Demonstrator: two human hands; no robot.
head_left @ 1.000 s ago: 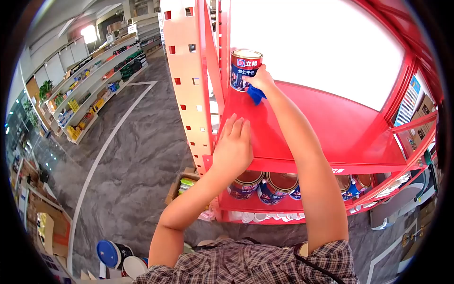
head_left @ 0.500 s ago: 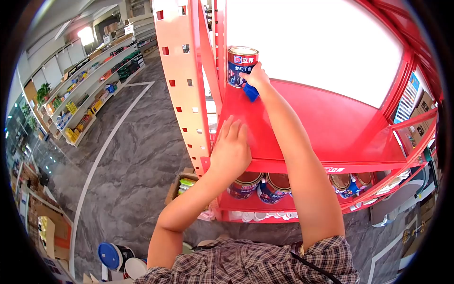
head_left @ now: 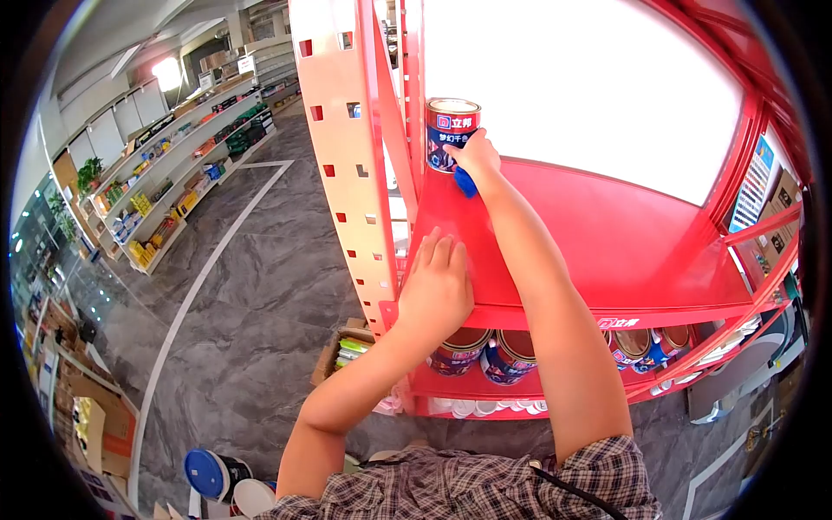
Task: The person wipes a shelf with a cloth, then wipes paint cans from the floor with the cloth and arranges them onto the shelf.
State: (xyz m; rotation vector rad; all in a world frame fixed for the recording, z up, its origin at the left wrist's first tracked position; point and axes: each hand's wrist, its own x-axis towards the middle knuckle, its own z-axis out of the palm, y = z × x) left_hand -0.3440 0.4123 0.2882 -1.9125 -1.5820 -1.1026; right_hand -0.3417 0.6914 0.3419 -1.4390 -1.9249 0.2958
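Observation:
A paint can [head_left: 440, 146] with a red and dark-blue label and a metal lid stands upright at the back left of the red shelf [head_left: 598, 234]. My right hand [head_left: 477, 158] is at the can's right side, thumb across its label, with a bunched blue cloth [head_left: 465, 183] in its grasp. Part of the cloth hangs below the palm, the rest is hidden under the hand. Nearer to me, my left hand [head_left: 438, 284] rests at the shelf's front left, fingers stretched out and holding nothing.
An upright red perforated post [head_left: 338, 165] borders the shelf on the left. Beneath it, several similar cans [head_left: 511, 354] stand on a lower level. A cardboard box [head_left: 334, 354] and a blue-lidded bucket [head_left: 204, 472] sit on the floor. Stocked white shelves [head_left: 178, 165] line the far left.
The camera view has shifted slightly, so the scene sits a little lower and to the right. The can stays in place; my right hand remains against it with the cloth.

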